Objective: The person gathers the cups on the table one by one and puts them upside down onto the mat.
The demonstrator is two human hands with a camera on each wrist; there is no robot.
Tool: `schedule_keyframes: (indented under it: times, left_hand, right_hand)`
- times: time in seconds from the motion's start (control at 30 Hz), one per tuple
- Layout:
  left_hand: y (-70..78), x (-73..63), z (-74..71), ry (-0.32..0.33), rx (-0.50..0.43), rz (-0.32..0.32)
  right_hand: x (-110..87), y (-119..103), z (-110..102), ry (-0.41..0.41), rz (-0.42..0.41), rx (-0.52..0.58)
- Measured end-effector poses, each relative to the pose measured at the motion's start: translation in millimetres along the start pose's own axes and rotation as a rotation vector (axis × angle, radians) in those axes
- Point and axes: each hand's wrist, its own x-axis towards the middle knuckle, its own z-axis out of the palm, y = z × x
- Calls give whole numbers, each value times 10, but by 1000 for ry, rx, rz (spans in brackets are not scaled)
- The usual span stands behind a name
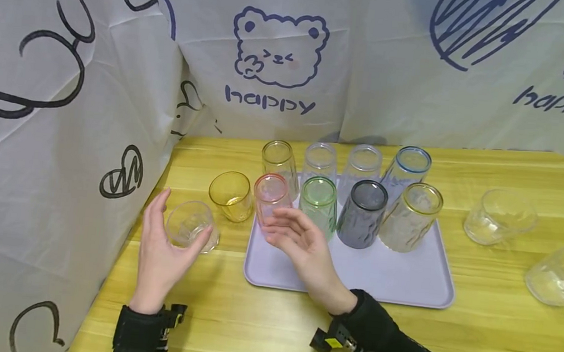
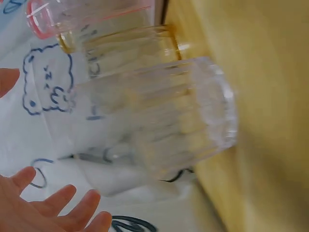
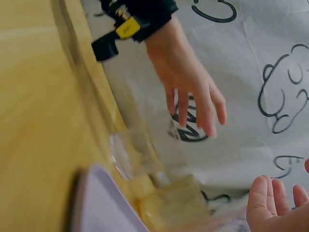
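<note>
In the head view a clear glass (image 1: pixel 193 230) stands on the table at the left, mouth up. My left hand (image 1: pixel 166 261) is just in front of it, thumb and fingers spread to either side; in the left wrist view a gap shows between the fingers (image 2: pixel 72 208) and the clear glass (image 2: pixel 159 116). Behind it stands an amber glass (image 1: pixel 232 197). My right hand (image 1: pixel 303 248) hovers over the front of the lilac tray (image 1: pixel 378 282), fingers slightly bent and holding nothing. It partly hides the pink glass (image 1: pixel 271 192) and the green glass (image 1: pixel 319 201).
Several tinted glasses stand narrow end up in two rows on the tray, among them a grey glass (image 1: pixel 361 219), a yellow-rimmed glass (image 1: pixel 411 218) and a blue-rimmed glass (image 1: pixel 410 167). Two clear glasses, one nearer (image 1: pixel 555 278), are at the right. A white drawn-on cloth (image 1: pixel 117 100) borders the table.
</note>
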Motion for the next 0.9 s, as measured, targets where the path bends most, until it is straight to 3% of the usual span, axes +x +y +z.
schedule_keyframes:
  times: [0.2,0.53,0.9]
  left_hand:
    - [-148,-71,16,-25,-28,-63]
    - [-250,-73,102,-85,-66,-145]
    - [-277,-11,237,-53,-43,-100]
  right_hand:
    - [34,147,144,1,183,69]
    - [124,337,259,35,379,254]
    - [152,424,348,55,433,290]
